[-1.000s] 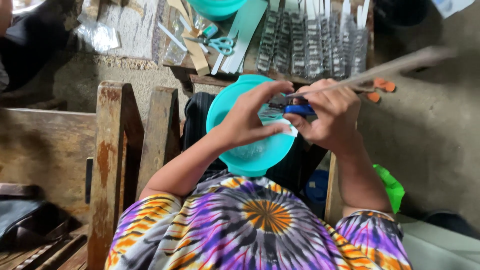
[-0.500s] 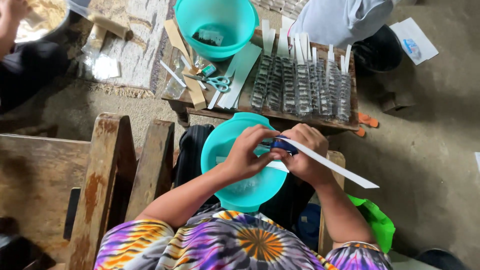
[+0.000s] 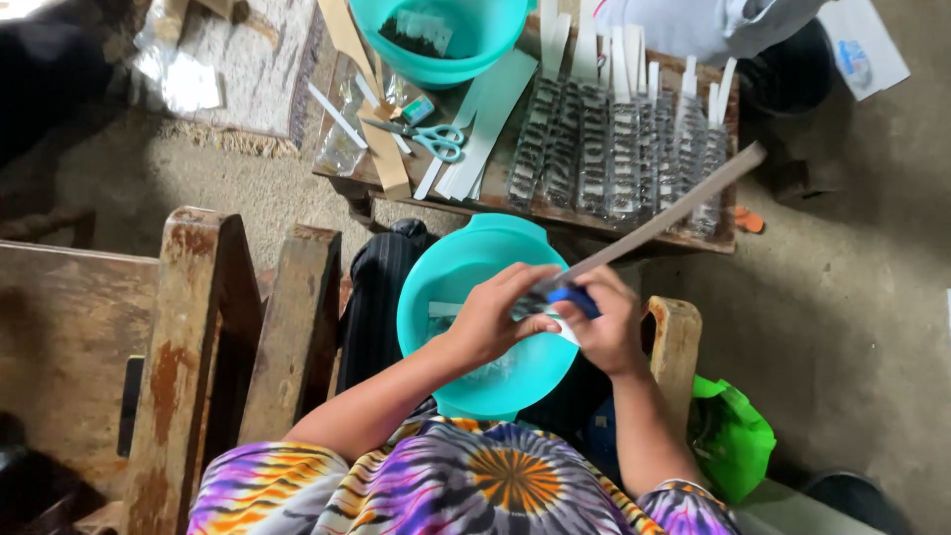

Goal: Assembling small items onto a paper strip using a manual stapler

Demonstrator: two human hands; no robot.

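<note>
A teal plastic bowl (image 3: pixel 426 297) rests in my lap with small clear packets in it. Over it, my right hand (image 3: pixel 614 337) grips a small blue tool (image 3: pixel 573 295) at the near end of a long pale strip (image 3: pixel 674 213). The strip slants up to the right, across the table edge. My left hand (image 3: pixel 490 319) pinches the same end of the strip next to the blue tool, and its fingers hide what lies between them.
A low wooden table (image 3: pixel 416 193) ahead carries rows of filled packets on strips (image 3: pixel 614 149), loose strips, scissors (image 3: pixel 436 139) and a second teal bowl (image 3: pixel 446 40). Another person (image 3: pixel 693 25) sits beyond it. A worn wooden frame (image 3: pixel 188 327) stands at my left, a green bag (image 3: pixel 733 436) at my right.
The long strip pointed down to the right half a second ago and now slants up to the right. Both hands stay together over the bowl.
</note>
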